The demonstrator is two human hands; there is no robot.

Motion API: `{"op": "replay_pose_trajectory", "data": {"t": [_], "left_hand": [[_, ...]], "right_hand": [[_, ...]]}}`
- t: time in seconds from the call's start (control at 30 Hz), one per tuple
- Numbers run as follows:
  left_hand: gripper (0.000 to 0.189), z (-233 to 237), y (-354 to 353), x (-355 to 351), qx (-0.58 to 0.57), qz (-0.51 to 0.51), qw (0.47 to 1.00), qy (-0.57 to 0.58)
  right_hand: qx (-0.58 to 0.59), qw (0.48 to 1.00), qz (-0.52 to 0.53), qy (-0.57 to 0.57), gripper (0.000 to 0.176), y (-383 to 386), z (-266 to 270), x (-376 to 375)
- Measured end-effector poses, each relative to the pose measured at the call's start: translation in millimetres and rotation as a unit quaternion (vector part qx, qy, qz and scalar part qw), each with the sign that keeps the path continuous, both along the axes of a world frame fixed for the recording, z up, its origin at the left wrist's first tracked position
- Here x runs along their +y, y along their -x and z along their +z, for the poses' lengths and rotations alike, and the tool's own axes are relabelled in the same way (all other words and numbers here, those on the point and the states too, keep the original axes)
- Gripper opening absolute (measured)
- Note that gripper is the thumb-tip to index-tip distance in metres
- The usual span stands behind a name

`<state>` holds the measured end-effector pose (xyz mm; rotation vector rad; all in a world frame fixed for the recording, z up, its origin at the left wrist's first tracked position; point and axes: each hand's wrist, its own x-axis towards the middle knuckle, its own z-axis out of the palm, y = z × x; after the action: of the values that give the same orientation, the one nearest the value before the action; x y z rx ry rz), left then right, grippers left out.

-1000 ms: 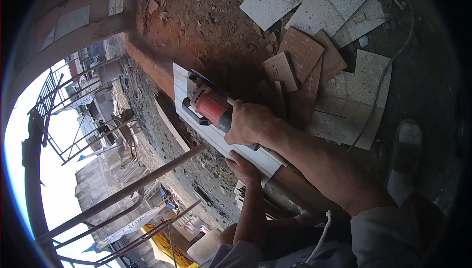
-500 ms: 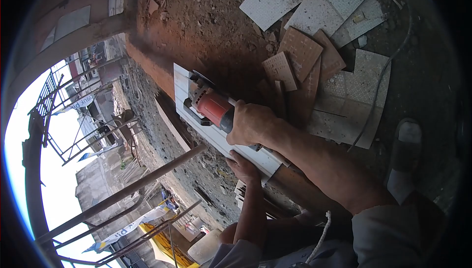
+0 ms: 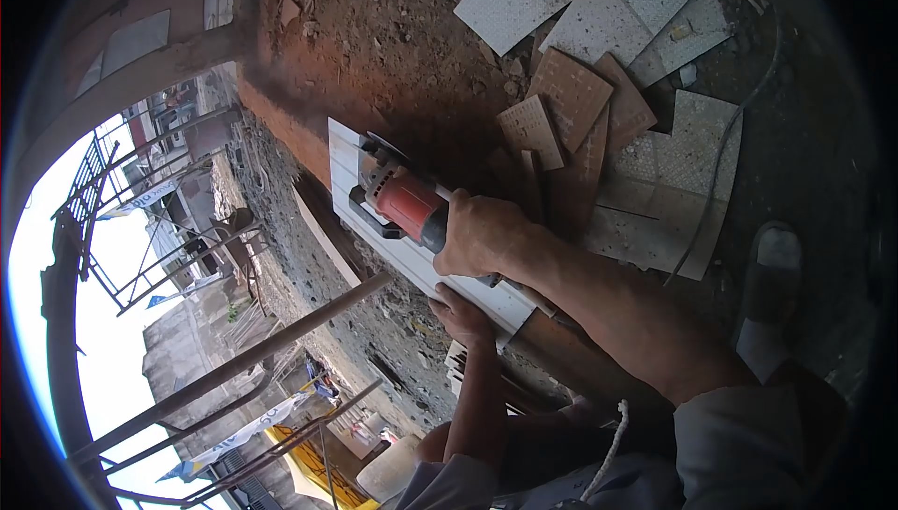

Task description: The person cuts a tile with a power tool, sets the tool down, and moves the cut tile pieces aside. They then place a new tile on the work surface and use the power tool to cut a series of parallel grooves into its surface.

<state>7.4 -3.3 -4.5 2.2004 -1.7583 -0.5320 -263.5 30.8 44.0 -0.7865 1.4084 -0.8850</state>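
Note:
My right hand (image 3: 479,237) is wrapped round the dark rear body of a red angle grinder (image 3: 407,206). The grinder lies over a long white tile strip (image 3: 346,169), its disc at the strip's upper edge and its side handle across the strip. Lower down, my left hand (image 3: 463,316) holds the strip's near edge, fingertips on its white face; the underside of that grip is hidden. A brown board or beam (image 3: 552,346) shows beneath the strip's lower end.
White textured tiles (image 3: 510,0) and broken brown tiles (image 3: 571,89) lie on dirt at the upper right. A cable (image 3: 716,183) crosses tiles on the right, near a shoe (image 3: 778,253). A metal pole (image 3: 271,351) slants up to the strip at lower left.
Almost nothing differs; the view has shifted very slightly. Both hands keep their hold on the grinder and the strip.

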Motion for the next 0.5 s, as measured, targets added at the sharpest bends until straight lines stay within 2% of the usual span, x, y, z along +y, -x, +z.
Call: {"op": "replay_pose_trajectory", "data": {"t": [0.5], "left_hand": [[0.091, 4.2, 6.7, 2.3, -0.011, 0.014, 1.0, -0.012]], "right_hand": [[0.003, 1.0, 0.004, -0.006, 0.071, -2.4, -2.2, 4.7]]}}
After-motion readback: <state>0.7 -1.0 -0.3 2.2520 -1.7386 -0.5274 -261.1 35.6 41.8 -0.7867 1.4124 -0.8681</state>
